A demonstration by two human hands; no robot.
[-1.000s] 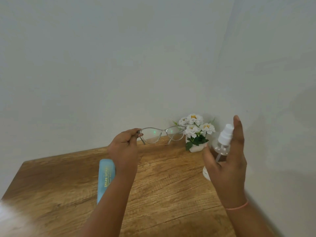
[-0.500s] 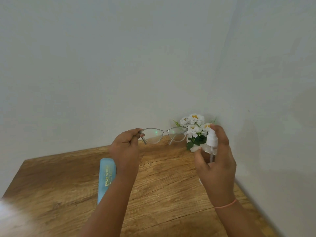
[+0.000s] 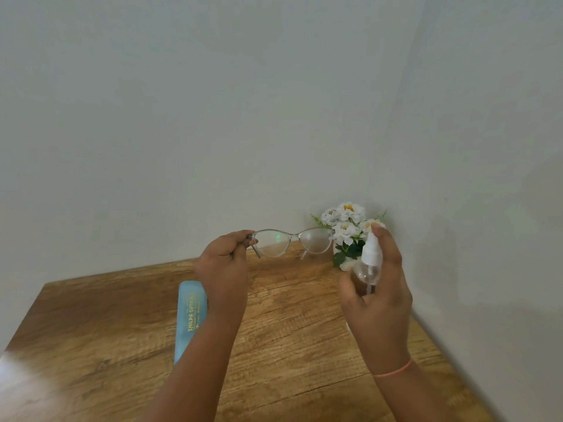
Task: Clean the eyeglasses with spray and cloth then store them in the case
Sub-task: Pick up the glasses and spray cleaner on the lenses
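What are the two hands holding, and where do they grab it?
Left hand: eyeglasses, by one end. Right hand: spray bottle, around its body.

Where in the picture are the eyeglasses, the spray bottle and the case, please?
eyeglasses (image 3: pixel 272 244): head view, on the lens nearest the left hand.
spray bottle (image 3: pixel 371 254): head view, on its white pump top.
case (image 3: pixel 189 315): head view, on its blue printed lid.

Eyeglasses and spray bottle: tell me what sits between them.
In the head view, white flowers in a small pot show between the eyeglasses in the left hand and the spray bottle in the right hand.
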